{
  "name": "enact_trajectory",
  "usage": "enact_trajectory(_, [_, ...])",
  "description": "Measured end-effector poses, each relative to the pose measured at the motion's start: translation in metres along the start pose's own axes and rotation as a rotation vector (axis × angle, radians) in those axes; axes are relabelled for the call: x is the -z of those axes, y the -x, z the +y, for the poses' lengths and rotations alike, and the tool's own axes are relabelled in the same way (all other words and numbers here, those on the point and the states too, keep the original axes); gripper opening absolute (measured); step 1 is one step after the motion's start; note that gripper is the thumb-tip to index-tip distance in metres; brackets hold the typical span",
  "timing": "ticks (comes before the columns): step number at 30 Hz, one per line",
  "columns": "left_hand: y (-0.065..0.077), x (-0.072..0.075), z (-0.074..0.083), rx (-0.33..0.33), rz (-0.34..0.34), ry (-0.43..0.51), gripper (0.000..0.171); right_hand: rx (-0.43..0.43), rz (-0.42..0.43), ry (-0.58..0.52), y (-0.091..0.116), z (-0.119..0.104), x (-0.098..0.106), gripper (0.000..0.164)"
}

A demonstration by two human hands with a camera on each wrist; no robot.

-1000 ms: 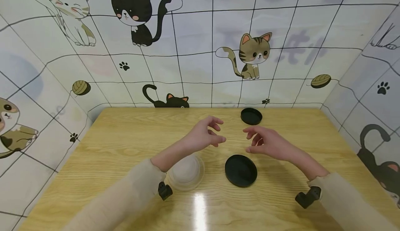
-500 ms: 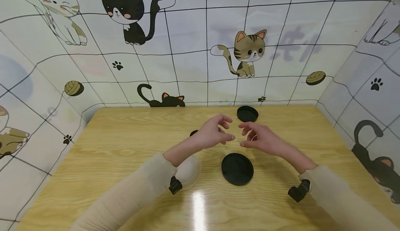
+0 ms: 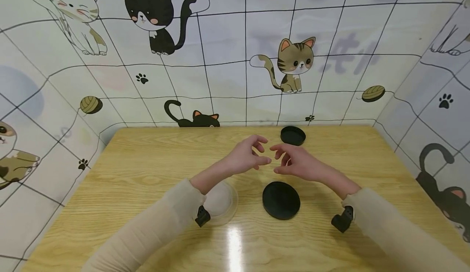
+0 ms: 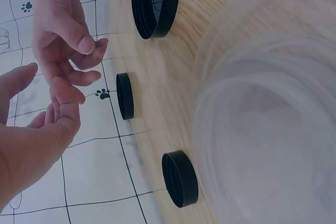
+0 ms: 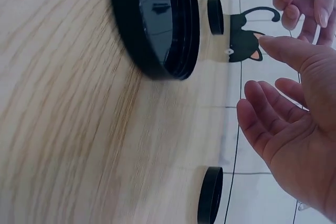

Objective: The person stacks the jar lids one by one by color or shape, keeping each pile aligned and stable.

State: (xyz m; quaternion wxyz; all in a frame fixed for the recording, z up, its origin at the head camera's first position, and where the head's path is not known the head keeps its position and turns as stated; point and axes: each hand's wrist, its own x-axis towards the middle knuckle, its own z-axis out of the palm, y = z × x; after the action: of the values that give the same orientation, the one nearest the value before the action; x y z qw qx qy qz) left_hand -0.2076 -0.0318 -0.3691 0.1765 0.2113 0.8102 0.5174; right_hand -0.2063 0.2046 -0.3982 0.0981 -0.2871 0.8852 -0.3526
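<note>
My left hand (image 3: 246, 157) and right hand (image 3: 299, 161) hover above the table with fingertips close together, fingers loosely bent and holding nothing. Just below them lies a large black round lid (image 3: 281, 200). Left of it, partly behind the left sleeve, sits a translucent round plastic container (image 3: 219, 200), seen larger as a clear container (image 4: 278, 135) in the left wrist view. A smaller black round lid (image 3: 293, 135) rests near the table's back edge. Another small black lid (image 4: 180, 179) shows in the left wrist view; in the head view the left hand covers it.
The wooden table (image 3: 154, 157) ends at a back wall (image 3: 227, 76) covered in a cat-patterned, grid-lined sheet, with side walls left and right. Small black cameras (image 3: 343, 219) sit on both wrists. A light reflection shines on the table's front.
The right hand has come leftward towards the left hand, which moved slightly right, so the gap between them has narrowed. The lids and the container stay in place; the head view shifted slightly.
</note>
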Motion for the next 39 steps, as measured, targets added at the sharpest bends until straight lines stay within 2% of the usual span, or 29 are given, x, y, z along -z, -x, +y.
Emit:
enact_trajectory(9, [-0.003,0.010,-0.005,0.013,0.009,-0.015,0.055,-0.012,-0.056,0.005,-0.006,0.002,-0.009,0.060])
enact_trajectory(21, [-0.010,0.008,-0.007,0.008,0.021,-0.056,0.055,-0.033,-0.069,0.007,-0.004,0.007,-0.009,0.061])
enact_trajectory(31, [-0.026,0.004,-0.007,0.011,0.009,-0.049,0.055,-0.052,-0.060,0.031,-0.002,0.018,-0.001,0.062])
enact_trajectory(39, [-0.042,0.002,-0.009,0.027,0.013,-0.034,0.056,-0.070,-0.001,0.043,0.002,0.034,0.009,0.061])
